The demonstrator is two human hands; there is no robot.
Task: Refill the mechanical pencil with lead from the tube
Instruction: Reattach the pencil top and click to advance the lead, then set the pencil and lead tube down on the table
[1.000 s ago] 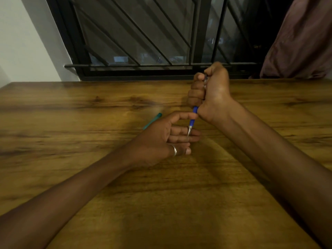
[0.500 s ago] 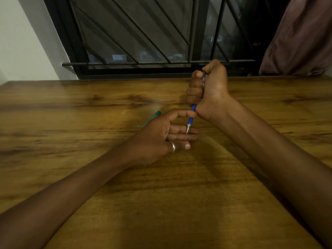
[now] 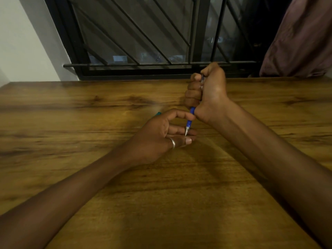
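Note:
My right hand (image 3: 208, 92) is a fist wrapped round the blue mechanical pencil (image 3: 189, 122), held upright with the thumb on top of its cap. The pencil's metal tip points down onto the fingers of my left hand (image 3: 161, 133). That hand lies on its side on the wooden table (image 3: 161, 203), palm turned right, fingers loosely extended beneath the tip, a silver ring on one finger. A teal tube (image 3: 158, 114) lies on the table just behind my left hand, mostly hidden by it.
A black barred window frame (image 3: 143, 69) runs along the table's far edge. A dark reddish curtain (image 3: 303, 38) hangs at the back right. A white wall (image 3: 23, 42) is at the back left.
Both hands stay in nearly the same pose. My left hand covers more of the teal tube than before.

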